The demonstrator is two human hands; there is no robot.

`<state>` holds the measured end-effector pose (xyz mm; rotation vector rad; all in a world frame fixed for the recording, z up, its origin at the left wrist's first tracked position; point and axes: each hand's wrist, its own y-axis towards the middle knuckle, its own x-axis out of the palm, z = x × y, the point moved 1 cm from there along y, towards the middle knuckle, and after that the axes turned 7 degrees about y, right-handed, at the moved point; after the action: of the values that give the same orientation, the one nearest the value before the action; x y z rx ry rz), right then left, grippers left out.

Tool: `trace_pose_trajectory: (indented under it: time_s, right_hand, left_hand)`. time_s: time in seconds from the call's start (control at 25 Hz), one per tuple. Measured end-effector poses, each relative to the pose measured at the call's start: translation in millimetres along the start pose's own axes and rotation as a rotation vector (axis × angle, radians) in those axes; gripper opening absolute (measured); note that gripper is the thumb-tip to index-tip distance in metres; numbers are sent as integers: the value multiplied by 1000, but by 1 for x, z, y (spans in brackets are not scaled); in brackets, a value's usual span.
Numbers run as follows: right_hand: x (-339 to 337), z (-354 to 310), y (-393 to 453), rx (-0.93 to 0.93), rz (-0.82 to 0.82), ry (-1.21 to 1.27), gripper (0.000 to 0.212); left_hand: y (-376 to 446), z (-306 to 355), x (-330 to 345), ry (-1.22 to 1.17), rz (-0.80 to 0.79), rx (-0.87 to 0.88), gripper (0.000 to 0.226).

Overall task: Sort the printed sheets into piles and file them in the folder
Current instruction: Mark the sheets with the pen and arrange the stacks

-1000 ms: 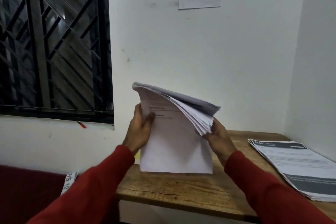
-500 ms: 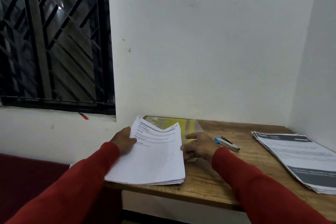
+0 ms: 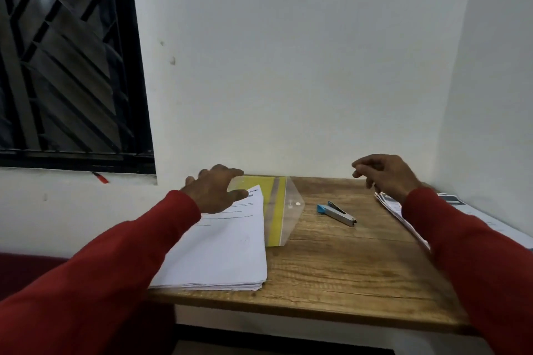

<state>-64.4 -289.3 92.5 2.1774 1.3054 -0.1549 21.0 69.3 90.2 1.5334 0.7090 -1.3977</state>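
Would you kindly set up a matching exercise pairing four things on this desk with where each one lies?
Things:
1. white stack of sheets
2. yellow folder
3. stapler
4. printed pile with dark bands

Places:
A. on bare wood in the middle of the table
B. at the right edge, partly hidden by the right hand and sleeve
C. at the front left corner, under the left hand
D. against the back wall, partly under the white stack

Pairs: 1-C, 2-D, 3-A, 4-B
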Motion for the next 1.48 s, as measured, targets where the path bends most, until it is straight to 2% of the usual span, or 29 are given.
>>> trace_pose_trajectory:
  time_s: [0.12,0.28,0.44,0.52,0.6,0.64,0.76,0.88,1.04,1.12,1.2,1.28,1.36,1.48]
  right_hand:
    - [-43,28,11,55,112,-81,12]
    - [-69,71,-1,106,287,-184,11]
    - [-85,96,2,143,355,-283,16]
    - [-93,102,6,257,396,-448,26]
    - [-98,107,1,468,306,-704,41]
    - [-99,110,-2,559,248,-783,50]
    - [-101,117,-6,714,137,-823,74]
    - [-103,124,-3,751,93,-798,90]
    - [-106,136,-1,750,136,-771,101]
    - [-108,144,2,775,118,-704,116]
    - [-111,162,9,784,104,-660,133]
    - [-115,178,16,793,107,-650,138]
    - [-116,175,12,784,140,-649,139]
    - [-117,165,8,748,144,-589,127]
  left_hand:
    - [26,48,22,-66,-8,154,57]
    - [57,113,64,-126,-63,324,53]
    - [77,156,93,-190,-54,369,53]
    - [79,176,95,-221,42,387,46]
    - [75,207,89,-301,105,448,39]
    - [73,224,86,-367,75,450,37]
    - [70,275,85,-661,-212,325,37]
    - [67,311,86,-1047,-506,73,32]
    - [69,322,82,-1381,-738,-200,22]
    - [75,318,84,-1412,-782,-270,26]
    - [77,319,85,-1325,-806,-230,28]
    - [74,326,86,-1195,-754,-149,30]
    - [71,337,90,-1085,-611,-97,30]
    - [64,352,94,-981,-386,-8,5]
